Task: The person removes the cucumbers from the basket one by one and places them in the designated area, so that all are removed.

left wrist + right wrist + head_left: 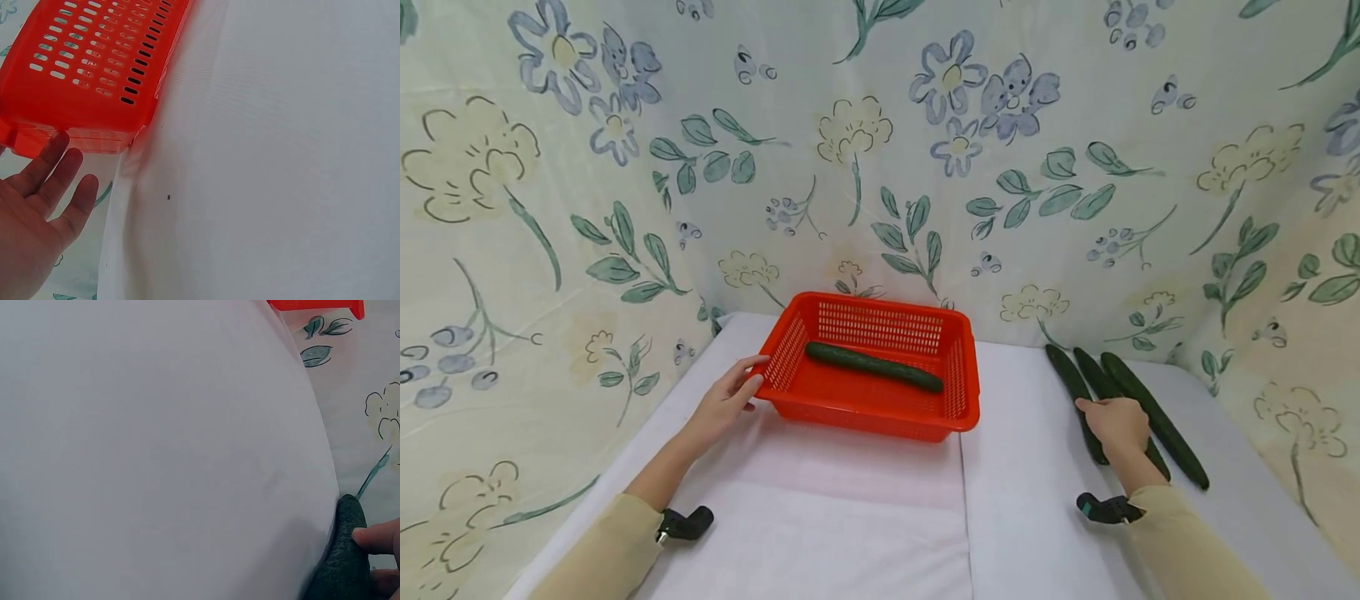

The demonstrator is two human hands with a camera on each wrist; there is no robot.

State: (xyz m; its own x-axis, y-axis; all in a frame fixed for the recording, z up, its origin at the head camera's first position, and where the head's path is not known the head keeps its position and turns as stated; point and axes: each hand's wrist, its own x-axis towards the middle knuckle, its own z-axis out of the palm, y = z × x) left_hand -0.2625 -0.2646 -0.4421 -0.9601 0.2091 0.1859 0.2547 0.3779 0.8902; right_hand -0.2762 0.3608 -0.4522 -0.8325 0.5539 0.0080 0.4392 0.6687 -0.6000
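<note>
My left hand [724,400] holds the left end of a red plastic basket [857,419] by its rim. In the left wrist view, several fingers [76,203] of that hand reach toward the basket's underside, while the thumb is mostly out of frame. One dark green cucumber [872,367] lies inside the basket. Over at the right, three cucumbers lie side by side on the white cloth. My right hand [1118,425] grips the leftmost of these cucumbers [1066,369], thumb against its side; the right wrist view shows its tip end [350,519]. The hand partly covers the middle cucumber [1093,373].
The rightmost cucumber [1157,421] lies just beyond my right hand. White cloth [850,517] covers the table, with a seam right of the basket. A floral curtain [880,167] hangs close behind the table and along both sides.
</note>
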